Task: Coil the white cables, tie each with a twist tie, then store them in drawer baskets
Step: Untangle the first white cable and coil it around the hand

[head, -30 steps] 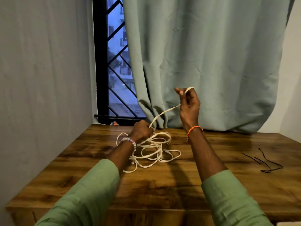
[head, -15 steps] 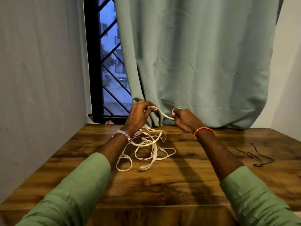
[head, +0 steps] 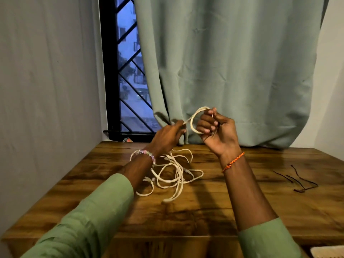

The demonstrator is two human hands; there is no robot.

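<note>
A tangle of white cable (head: 172,173) lies on the wooden table (head: 204,211) near its middle. One strand rises from the pile to my hands above the table's far part. My right hand (head: 216,130) grips a small loop of the cable (head: 195,118), palm turned toward me. My left hand (head: 168,136) pinches the strand just left of that loop. Several thin black twist ties (head: 297,180) lie loose on the table at the right.
A green curtain (head: 232,71) hangs behind the table, with a barred window (head: 130,81) at its left. A grey wall (head: 46,90) borders the table's left side. A woven white edge (head: 327,252) shows at the bottom right corner.
My right hand has risen and turned palm toward me, with a loop of cable now formed in it. My left hand has followed to the right along the strand.
</note>
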